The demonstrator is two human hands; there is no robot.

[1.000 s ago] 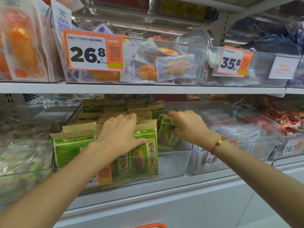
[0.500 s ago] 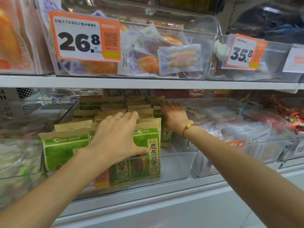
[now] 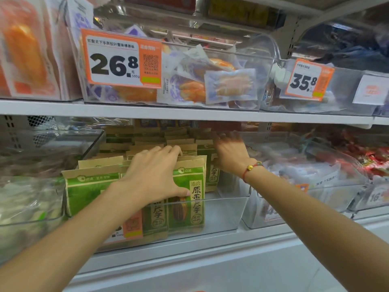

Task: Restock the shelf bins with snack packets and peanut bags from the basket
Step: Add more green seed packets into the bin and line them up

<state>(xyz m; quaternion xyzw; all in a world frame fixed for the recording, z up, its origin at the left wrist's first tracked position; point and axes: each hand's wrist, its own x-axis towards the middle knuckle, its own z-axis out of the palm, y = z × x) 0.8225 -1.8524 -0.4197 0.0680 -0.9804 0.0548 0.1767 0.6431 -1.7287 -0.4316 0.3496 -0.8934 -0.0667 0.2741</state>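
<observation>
a: where were the green and brown packets (image 3: 187,192)?

b: upright in rows inside the clear middle bin (image 3: 227,211) on the lower shelf, filling its left and centre. the bin's right front corner showed bare floor.

a: and the left hand (image 3: 154,178)?

b: it gripped the front packets from above. fingers were curled over their top edges, and the thumb pressed the printed face of the foremost packet.

a: the right hand (image 3: 230,153)?

b: it was deeper in the same bin, at the right end of the rows, fingers reaching back over the rear packets. it was blurred, so i could not tell whether it pinched a packet or only touched the tops. a red cord bracelet (image 3: 251,168) with a gold bead sat on that wrist.

a: what stood around the bin?

b: just beside it on the left, a clear bin (image 3: 31,209) of pale wrapped goods; on the right, another clear bin (image 3: 328,197) of whitish packs. on the shelf above, a clear bin (image 3: 210,81) held purple and orange sachets, with an orange price tag (image 3: 122,60) reading 26.8 on its front. farther right, a second orange tag (image 3: 308,81) read 35.8.
</observation>
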